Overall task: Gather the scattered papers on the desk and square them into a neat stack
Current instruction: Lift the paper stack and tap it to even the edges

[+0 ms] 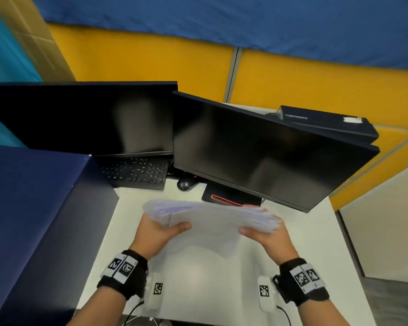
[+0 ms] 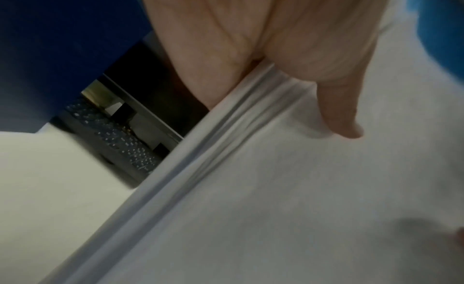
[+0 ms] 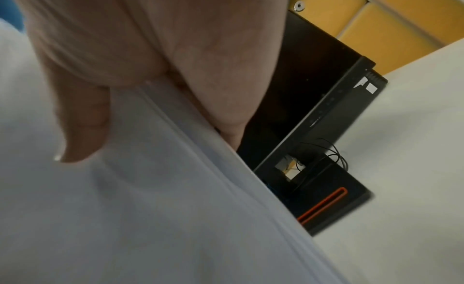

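Observation:
A bundle of white papers [image 1: 212, 222] is held up on edge above the white desk [image 1: 304, 243], blurred and with its sheet edges fanned unevenly. My left hand [image 1: 160, 229] grips its left end, thumb on the near face and fingers hidden behind. My right hand [image 1: 265, 234] grips the right end the same way. In the left wrist view the thumb lies across the papers [image 2: 276, 189] and the layered edges show. The right wrist view shows my thumb on the near face of the papers [image 3: 125, 208] and the palm against their edge.
Two dark monitors [image 1: 257, 149] stand behind the papers, with a black keyboard [image 1: 137, 171] and a mouse [image 1: 185, 183] under them. A monitor base with a red slot [image 1: 224, 200] sits just beyond the bundle. A large dark blue box [image 1: 33, 220] fills the left.

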### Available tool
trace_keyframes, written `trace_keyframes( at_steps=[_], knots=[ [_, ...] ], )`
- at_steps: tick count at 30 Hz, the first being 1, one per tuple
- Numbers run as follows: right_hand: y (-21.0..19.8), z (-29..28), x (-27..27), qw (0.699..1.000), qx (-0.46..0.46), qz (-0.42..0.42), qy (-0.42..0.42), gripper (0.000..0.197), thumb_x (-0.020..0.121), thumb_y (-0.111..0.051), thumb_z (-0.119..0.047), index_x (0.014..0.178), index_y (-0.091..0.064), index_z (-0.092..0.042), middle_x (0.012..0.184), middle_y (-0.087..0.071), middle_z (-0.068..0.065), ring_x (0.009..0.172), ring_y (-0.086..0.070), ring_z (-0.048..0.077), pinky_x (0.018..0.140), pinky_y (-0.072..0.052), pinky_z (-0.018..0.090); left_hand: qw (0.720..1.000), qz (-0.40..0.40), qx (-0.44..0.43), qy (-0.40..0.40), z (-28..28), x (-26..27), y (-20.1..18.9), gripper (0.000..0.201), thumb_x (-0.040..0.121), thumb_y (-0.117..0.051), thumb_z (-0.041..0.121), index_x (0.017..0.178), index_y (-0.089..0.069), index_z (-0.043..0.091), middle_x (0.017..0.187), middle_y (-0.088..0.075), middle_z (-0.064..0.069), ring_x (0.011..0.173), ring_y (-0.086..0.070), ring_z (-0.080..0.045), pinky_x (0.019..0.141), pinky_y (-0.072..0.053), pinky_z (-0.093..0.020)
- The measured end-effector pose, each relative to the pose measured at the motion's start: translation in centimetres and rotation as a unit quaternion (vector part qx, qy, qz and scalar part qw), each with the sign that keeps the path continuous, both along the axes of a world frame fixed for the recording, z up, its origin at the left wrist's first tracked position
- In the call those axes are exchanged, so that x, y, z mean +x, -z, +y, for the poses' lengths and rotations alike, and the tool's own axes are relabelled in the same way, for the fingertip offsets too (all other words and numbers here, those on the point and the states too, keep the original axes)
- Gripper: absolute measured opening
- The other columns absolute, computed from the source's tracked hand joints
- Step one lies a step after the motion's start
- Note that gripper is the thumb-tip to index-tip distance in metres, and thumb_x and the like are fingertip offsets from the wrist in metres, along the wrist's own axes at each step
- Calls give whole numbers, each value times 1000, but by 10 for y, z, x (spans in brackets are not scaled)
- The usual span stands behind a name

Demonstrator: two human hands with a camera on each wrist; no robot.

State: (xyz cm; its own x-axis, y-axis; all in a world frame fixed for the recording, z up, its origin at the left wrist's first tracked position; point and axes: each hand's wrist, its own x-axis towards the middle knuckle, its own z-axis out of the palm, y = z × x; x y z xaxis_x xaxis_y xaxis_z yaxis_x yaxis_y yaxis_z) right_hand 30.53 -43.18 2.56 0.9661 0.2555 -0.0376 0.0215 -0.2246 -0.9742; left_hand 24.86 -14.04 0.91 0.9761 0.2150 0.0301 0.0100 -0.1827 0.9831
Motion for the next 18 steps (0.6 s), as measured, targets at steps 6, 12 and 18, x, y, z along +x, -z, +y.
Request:
trace_keyframes(
  at_steps=[6, 12, 18],
  knots=[
    [-13, 15, -2, 991, 74, -56, 98, 28, 75, -80, 5, 90, -78, -18, 88, -79, -12, 84, -75, 3, 76, -56, 17, 998, -44, -14, -37, -3, 3, -11, 36, 74, -85, 7, 106, -76, 20, 105, -78, 14, 100, -72, -3, 88, -55, -19],
    [8, 12, 12, 998, 36, 10, 43, 41, 75, -82, -1, 110, -73, -18, 105, -78, -9, 100, -73, 9, 85, -57, 24, 995, 31, -64, -73, 0, 10, 15, 41, 67, -90, 8, 105, -74, 11, 98, -80, 0, 93, -76, -11, 86, -61, -33],
    [-3, 24, 15, 992, 25, -43, 115, 40, 78, -78, 3, 77, -78, -37, 82, -77, -18, 79, -72, 0, 77, -56, 24, 995, -10, -24, -96, -5, 16, 1, 32, 76, -84, 9, 104, -73, 22, 97, -77, 12, 94, -71, 1, 83, -56, -16]
  ],
)
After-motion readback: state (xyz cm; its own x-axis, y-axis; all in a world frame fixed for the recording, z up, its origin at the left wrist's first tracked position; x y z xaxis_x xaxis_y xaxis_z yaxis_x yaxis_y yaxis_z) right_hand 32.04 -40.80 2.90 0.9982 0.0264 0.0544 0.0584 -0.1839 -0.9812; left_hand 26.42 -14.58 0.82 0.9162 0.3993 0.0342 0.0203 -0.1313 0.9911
